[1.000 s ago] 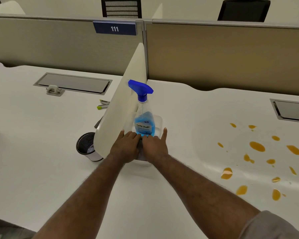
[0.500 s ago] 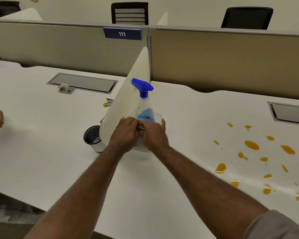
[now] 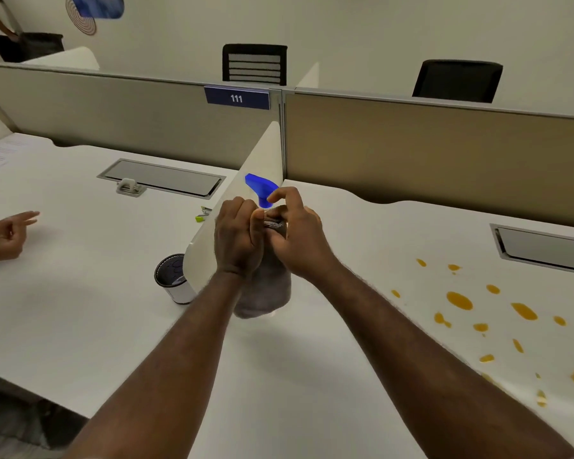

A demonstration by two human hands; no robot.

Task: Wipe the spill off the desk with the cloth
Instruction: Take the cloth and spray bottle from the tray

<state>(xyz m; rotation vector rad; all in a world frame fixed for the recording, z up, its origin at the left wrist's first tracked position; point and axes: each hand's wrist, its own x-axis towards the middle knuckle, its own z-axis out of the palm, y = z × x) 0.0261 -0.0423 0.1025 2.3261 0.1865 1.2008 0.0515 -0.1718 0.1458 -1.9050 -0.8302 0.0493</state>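
now, cloth (image 3: 262,293): grey, hanging above the tabletop (image 3: 96,309), mid-width beside the white divider (image 3: 246,180)
left hand (image 3: 237,238): grip closed on cloth's top
right hand (image 3: 299,236): grip pinching cloth's top
spill (image 3: 459,300): orange drops near tabletop's right edge

Soft, even overhead light, faint shadows, slight motion blur overall, wide-angle bending at the edges.

Beige partitions (image 3: 411,154) (one tagged 111) back the white desk (image 3: 80,309); beyond them stand two black chairs (image 3: 254,64) against a plain pale wall (image 3: 345,28).
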